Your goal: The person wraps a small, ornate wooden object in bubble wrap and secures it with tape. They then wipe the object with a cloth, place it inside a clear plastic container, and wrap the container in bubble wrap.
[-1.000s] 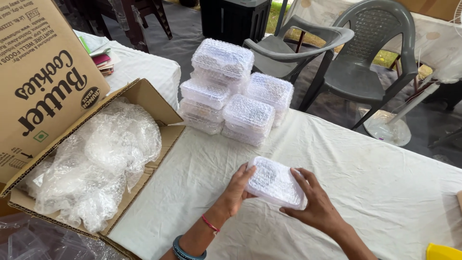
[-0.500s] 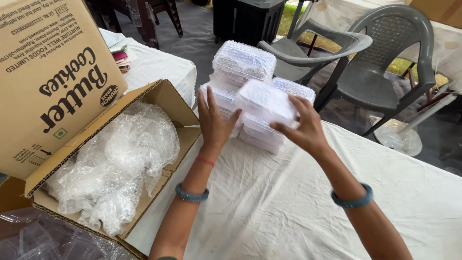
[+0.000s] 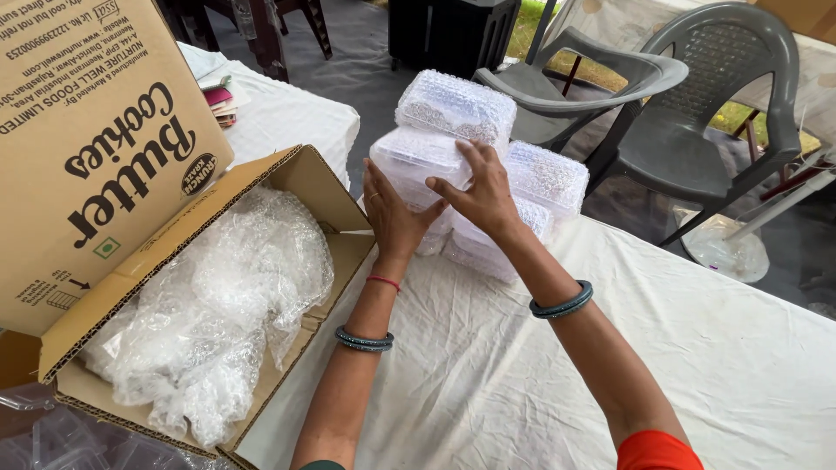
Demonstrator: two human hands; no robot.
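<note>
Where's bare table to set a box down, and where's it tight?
Free: white cloth right of the right hand, from the clear container stack to the near edge. Narrower strip between the forearms. Crowded: stack, left hand and open carton of bubble wrap.

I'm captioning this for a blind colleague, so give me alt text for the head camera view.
Both hands, left hand and right hand, press on a clear plastic container atop stacked containers on a white-clothed table. At left, an open cardboard box holds crumpled plastic bags; grey plastic chairs stand behind.
</note>
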